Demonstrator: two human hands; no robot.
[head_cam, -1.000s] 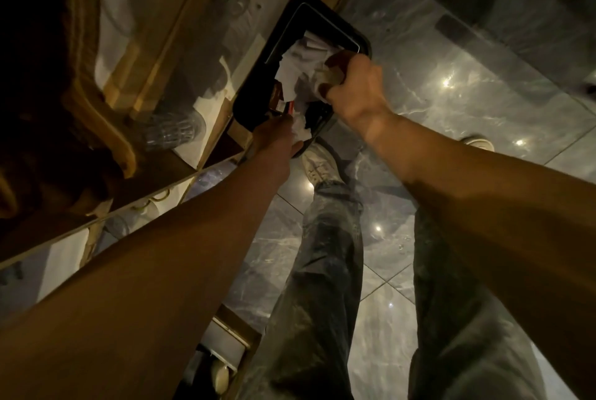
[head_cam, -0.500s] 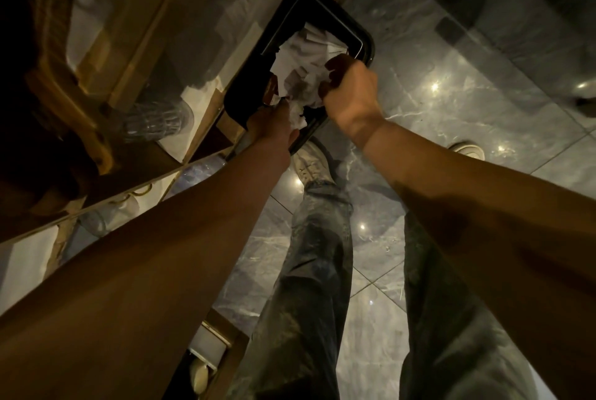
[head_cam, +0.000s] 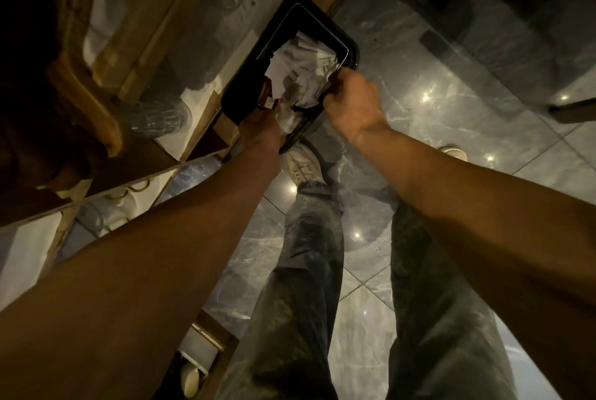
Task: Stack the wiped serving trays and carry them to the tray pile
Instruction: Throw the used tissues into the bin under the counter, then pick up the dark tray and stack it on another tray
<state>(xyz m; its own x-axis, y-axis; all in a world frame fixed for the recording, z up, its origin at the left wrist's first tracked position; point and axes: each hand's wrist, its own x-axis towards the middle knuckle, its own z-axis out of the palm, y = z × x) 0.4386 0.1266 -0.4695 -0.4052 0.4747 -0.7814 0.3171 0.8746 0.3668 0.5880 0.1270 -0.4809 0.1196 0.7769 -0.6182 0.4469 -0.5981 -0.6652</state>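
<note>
Head view, dim light. Black serving tray [head_cam: 350,45] held out in the upper centre of the frame, over the grey marble floor [head_cam: 451,103], its left edge just beside the wooden shelving [head_cam: 106,77]. Left hand [head_cam: 258,128] grips the tray's near corner; fingers curl under the rim and are hidden, so their spread cannot be told. Right hand [head_cam: 351,103] closed in a fist on the right rim, fingers pressed together around the edge. Crumpled white paper napkins [head_cam: 303,67] piled in the tray between the two hands, touching both. Small red item [head_cam: 269,102] beside the left fingers. Clear glasses [head_cam: 154,116] lie on the shelf at left. White shoe [head_cam: 303,167] below the tray.
</note>
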